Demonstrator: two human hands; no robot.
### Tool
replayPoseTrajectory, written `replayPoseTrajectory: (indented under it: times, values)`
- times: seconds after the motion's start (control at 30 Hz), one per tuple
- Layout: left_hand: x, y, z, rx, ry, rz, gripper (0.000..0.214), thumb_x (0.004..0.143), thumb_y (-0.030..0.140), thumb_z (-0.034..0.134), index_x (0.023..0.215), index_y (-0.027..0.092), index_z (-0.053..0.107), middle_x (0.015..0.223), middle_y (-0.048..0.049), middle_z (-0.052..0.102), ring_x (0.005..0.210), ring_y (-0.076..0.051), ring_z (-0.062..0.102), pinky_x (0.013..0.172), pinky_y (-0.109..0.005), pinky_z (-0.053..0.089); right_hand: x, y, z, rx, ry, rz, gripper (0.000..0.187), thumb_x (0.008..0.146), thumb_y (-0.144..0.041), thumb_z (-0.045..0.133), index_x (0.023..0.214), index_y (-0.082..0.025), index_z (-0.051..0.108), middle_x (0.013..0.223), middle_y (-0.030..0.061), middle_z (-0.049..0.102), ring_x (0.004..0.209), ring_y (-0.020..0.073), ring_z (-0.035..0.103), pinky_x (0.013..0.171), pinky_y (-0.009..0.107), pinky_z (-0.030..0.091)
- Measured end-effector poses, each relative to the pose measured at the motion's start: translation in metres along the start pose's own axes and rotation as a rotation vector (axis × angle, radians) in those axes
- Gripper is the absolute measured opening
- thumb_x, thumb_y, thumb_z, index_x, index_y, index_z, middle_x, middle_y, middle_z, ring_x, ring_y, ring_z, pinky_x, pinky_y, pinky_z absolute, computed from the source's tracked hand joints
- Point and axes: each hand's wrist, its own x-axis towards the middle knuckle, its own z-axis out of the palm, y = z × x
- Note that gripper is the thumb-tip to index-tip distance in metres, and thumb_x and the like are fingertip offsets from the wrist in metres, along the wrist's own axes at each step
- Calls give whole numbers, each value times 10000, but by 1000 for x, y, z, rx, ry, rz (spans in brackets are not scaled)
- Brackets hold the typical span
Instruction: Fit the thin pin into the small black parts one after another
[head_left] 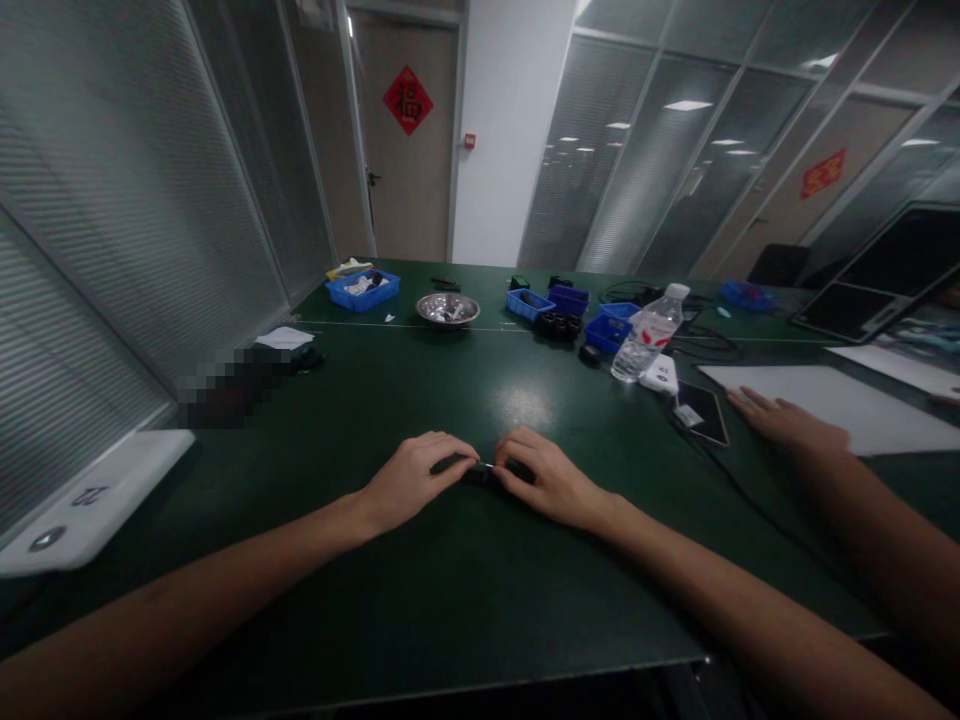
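Note:
My left hand [421, 474] and my right hand [546, 474] meet over the middle of the green table [465, 590], fingertips almost touching. Both pinch at a thin, light-coloured piece [486, 464] that bridges the small gap between them. It is too small to name. Just below the fingertips a small dark object [477, 477] shows against the table; its kind cannot be made out. The fingers of each hand are curled with thumb and forefinger together, hiding most of what lies between them.
A steel bowl [448, 311] with small pieces stands beyond my hands. A blue tray [364, 290] is at the far left. A water bottle [651, 334], a tablet [702, 412] and cables lie right. Another person's hand [787, 420] rests on a white sheet [885, 405].

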Motion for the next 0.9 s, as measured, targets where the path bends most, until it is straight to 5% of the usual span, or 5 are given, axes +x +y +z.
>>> replayPoseTrajectory:
  times: [0.2, 0.43, 0.6, 0.9]
  values:
    - [-3, -2, 1, 32, -40, 134, 156, 1003, 258, 614, 1108, 206, 717, 1060, -46, 726, 996, -189, 656, 917, -342, 506, 1, 6, 2, -10, 42, 60, 70, 1011, -251, 572, 980, -206, 615, 1000, 58, 632, 944, 204, 589, 834, 350, 487]
    - [-4, 4, 6, 208, -249, 346, 230, 1006, 272, 595, 1207, 196, 675, 1100, -80, 740, 1046, -233, 618, 918, -390, 473, 1, 4, 1, -17, 40, 59, 89, 1018, -261, 564, 967, -207, 612, 982, 53, 630, 937, 202, 588, 831, 344, 481]
    - [-4, 11, 3, 222, -228, 304, 296, 946, 305, 649, 1218, 189, 667, 1103, -93, 708, 1010, -244, 595, 885, -402, 462, 1, 5, 1, -20, 38, 50, 80, 1009, -262, 573, 965, -208, 612, 982, 52, 635, 923, 203, 591, 824, 347, 485]
    - [1, 5, 3, 217, -45, 33, 275, 929, 78, 495, 1136, 181, 643, 1060, -68, 654, 972, -221, 576, 896, -391, 466, 1, 6, 2, -52, 87, 120, 94, 1006, -246, 569, 938, -204, 619, 972, 56, 631, 923, 205, 586, 841, 360, 481]
